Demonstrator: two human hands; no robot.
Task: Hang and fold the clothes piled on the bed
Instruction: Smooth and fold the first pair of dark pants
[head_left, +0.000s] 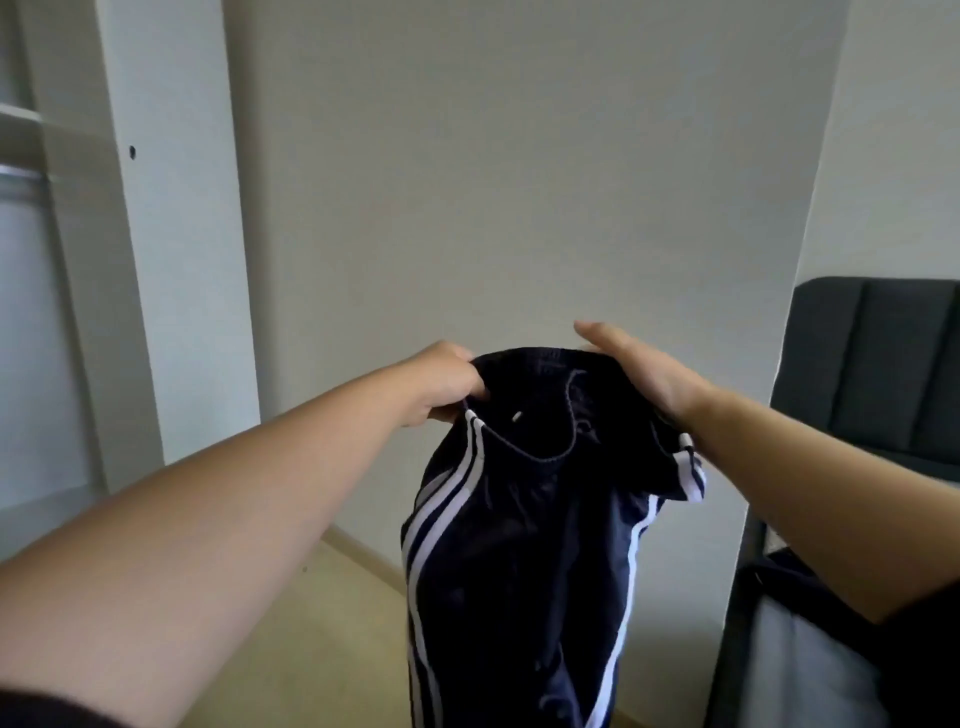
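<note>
Left hand (447, 384): pinches the track pants (519, 545) at the waistband.
Right hand (639, 371): flat, fingers straight, on waistband's far side.
Axis: hangs straight down below both.

One wide-angle view, worn on the head, looks forward and slightly down along both outstretched forearms. The left hand (448, 385) and right hand (640, 375) sit near mid-frame. The trousers (519, 561) hang beneath them, the wall (519, 182) stands beyond them, and the floor (337, 654) lies well below.
</note>
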